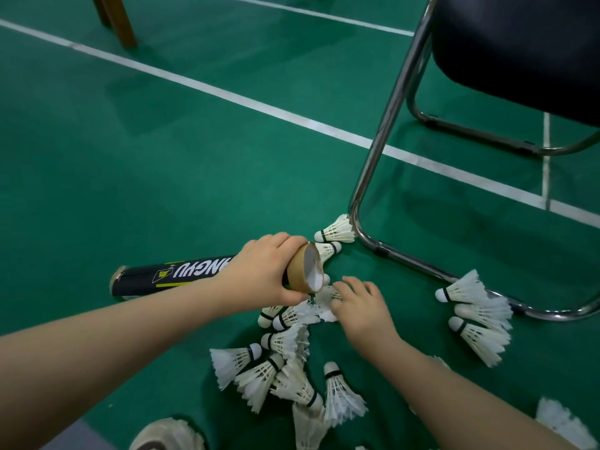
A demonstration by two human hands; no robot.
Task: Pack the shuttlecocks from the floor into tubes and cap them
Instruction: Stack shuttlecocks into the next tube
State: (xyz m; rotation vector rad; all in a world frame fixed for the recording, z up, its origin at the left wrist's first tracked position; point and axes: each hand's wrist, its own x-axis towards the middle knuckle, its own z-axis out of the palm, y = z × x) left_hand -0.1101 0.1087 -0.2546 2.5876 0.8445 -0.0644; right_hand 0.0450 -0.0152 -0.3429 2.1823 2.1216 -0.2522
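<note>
My left hand (264, 271) grips a black cardboard tube (175, 274) near its open brown mouth (306, 267), holding it almost level just above the floor. White feathers show inside the mouth. My right hand (360, 303) is just below the mouth, fingers closed over a white shuttlecock (324, 303) lying on the floor. Several white shuttlecocks (279, 368) lie in a heap below my hands. Two more shuttlecocks (336, 233) rest beyond the tube's mouth, and three shuttlecocks (474, 316) lie to the right. No cap is visible.
A chair with a chrome tube frame (380, 151) and dark seat (526, 50) stands at the right, its floor rail beside the shuttlecocks. A wooden leg (118, 21) stands far left. White court lines cross the green floor. My shoe (165, 433) is at the bottom.
</note>
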